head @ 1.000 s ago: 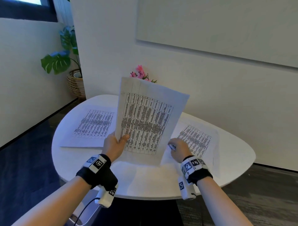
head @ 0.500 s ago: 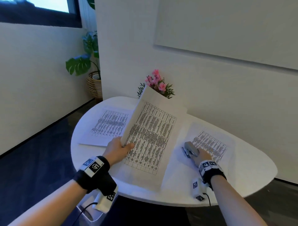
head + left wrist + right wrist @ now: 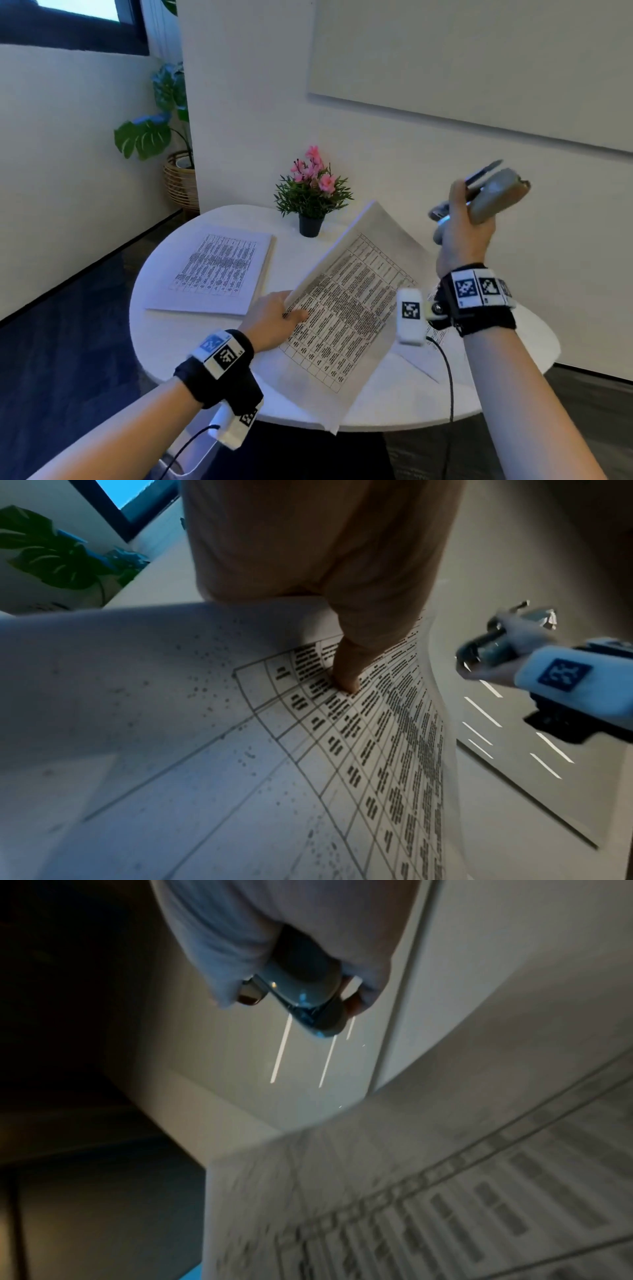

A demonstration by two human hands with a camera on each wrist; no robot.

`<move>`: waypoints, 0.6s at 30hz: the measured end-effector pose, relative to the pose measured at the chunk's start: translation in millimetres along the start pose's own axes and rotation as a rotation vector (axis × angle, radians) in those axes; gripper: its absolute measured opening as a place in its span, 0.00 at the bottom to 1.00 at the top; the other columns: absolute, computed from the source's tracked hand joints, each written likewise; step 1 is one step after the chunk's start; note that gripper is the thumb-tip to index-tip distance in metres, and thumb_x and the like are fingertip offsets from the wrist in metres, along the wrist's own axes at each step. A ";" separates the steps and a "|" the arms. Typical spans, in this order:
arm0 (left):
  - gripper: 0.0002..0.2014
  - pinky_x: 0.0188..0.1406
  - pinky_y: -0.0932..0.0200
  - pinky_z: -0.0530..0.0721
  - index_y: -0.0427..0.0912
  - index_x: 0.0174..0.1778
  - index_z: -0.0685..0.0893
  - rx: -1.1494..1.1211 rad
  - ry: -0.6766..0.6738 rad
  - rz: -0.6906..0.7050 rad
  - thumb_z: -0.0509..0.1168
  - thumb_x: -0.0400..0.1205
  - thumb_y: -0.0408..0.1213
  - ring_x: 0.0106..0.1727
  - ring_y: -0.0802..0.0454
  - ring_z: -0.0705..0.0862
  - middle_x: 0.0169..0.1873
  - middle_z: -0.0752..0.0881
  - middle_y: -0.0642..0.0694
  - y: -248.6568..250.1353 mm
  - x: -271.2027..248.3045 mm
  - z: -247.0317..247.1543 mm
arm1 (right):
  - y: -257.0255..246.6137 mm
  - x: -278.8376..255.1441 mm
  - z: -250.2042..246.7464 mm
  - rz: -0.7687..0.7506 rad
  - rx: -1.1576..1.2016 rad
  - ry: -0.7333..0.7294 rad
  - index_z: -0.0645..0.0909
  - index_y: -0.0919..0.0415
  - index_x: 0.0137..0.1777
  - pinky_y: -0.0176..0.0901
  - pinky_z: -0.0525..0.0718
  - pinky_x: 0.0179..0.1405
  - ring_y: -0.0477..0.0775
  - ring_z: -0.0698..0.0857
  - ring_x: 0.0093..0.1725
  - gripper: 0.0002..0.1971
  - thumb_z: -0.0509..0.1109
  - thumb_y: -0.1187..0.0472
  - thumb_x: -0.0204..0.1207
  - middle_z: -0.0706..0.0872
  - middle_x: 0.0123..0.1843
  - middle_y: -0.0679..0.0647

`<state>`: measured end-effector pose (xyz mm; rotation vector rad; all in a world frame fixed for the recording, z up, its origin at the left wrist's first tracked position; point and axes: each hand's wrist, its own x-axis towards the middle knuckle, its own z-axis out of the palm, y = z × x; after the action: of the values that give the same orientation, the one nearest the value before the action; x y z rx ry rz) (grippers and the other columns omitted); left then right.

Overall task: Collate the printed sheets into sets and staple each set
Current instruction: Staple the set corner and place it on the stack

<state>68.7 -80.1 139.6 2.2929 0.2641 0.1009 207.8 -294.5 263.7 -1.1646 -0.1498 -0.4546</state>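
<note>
A set [image 3: 346,308] of printed sheets is pinched at its left edge by the left hand [image 3: 274,322], thumb [image 3: 346,680] on the printed face, and is held tilted above the white table [image 3: 164,339]. A grey stapler [image 3: 493,198] is gripped in the curled fingers of the right hand [image 3: 462,233], raised well above the table to the right of the set. A stack [image 3: 215,270] is lying flat on the table's left side, a second stack [image 3: 435,332] is mostly hidden behind the right wrist, and a flowerpot [image 3: 310,224] is standing at the far edge.
</note>
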 end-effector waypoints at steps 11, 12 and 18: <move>0.16 0.19 0.70 0.65 0.52 0.31 0.69 0.053 -0.035 0.046 0.66 0.82 0.44 0.22 0.57 0.71 0.23 0.73 0.53 7.6 -4.0 9.7 | 4.4 -24.9 35.8 -0.005 -0.041 -0.279 0.83 0.57 0.41 0.55 0.84 0.46 0.56 0.84 0.40 0.15 0.73 0.44 0.70 0.87 0.39 0.55; 0.15 0.18 0.72 0.66 0.52 0.32 0.70 0.056 -0.039 0.049 0.66 0.83 0.44 0.22 0.58 0.71 0.23 0.74 0.54 8.2 -4.1 10.1 | 3.6 -26.1 37.1 0.000 -0.020 -0.287 0.82 0.59 0.41 0.54 0.84 0.43 0.56 0.84 0.38 0.15 0.73 0.45 0.71 0.86 0.37 0.55; 0.09 0.16 0.73 0.66 0.44 0.43 0.78 0.049 -0.088 0.069 0.65 0.83 0.44 0.21 0.60 0.72 0.25 0.77 0.53 6.6 -4.8 15.7 | 8.5 -29.8 36.5 -0.063 -0.121 -0.166 0.75 0.58 0.28 0.35 0.69 0.19 0.46 0.72 0.15 0.18 0.69 0.55 0.79 0.73 0.14 0.45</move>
<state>67.5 -96.9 134.1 2.3488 0.1435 0.0287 188.9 -250.7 260.7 -1.3195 -0.3073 -0.4263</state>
